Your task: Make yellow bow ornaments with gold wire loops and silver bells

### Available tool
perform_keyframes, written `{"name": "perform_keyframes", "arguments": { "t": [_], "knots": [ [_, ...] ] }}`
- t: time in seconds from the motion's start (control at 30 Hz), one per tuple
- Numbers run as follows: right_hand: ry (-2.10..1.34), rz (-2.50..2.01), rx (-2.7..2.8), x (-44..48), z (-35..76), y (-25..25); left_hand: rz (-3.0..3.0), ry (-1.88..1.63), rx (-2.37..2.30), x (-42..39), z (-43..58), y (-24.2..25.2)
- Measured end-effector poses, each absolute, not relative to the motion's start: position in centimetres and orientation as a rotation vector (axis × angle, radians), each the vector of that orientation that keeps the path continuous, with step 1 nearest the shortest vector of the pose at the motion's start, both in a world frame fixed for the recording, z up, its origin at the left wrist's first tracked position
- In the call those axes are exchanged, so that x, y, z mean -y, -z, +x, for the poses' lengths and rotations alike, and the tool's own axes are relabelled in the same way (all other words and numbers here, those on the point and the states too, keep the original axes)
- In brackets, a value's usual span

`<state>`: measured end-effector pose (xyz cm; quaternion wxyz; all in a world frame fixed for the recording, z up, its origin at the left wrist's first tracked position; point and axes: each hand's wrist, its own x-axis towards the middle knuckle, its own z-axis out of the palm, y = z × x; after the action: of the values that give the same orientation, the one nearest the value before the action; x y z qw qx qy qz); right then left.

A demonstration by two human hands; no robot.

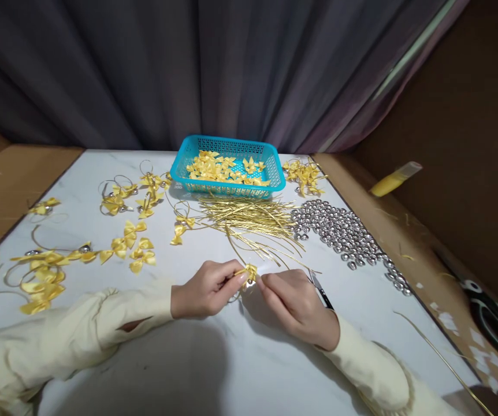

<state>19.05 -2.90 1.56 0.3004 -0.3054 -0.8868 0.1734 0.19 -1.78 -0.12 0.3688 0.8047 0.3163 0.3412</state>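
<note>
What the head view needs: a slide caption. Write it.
Left hand pinches a yellow ribbon bow, right hand close beside it; blue perforated plastic basket beyond.

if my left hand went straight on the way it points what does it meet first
Most likely the right hand, which is just past the yellow bow that the left hand holds; exact depth is hard to judge.

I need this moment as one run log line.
left hand: pinching yellow bow | right hand: at same bow | beyond: gold wires, blue basket with bows | right side: silver beads
</note>
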Motion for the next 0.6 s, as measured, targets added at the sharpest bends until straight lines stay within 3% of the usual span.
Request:
{"name": "perform_keyframes", "arguments": {
  "t": [0.6],
  "knots": [
    [-0.372, -0.746, 2.338, 3.55, 18.58, -0.67, 2.410, -1.012, -0.761, 2.11, 0.19, 0.55]
  ]
}}
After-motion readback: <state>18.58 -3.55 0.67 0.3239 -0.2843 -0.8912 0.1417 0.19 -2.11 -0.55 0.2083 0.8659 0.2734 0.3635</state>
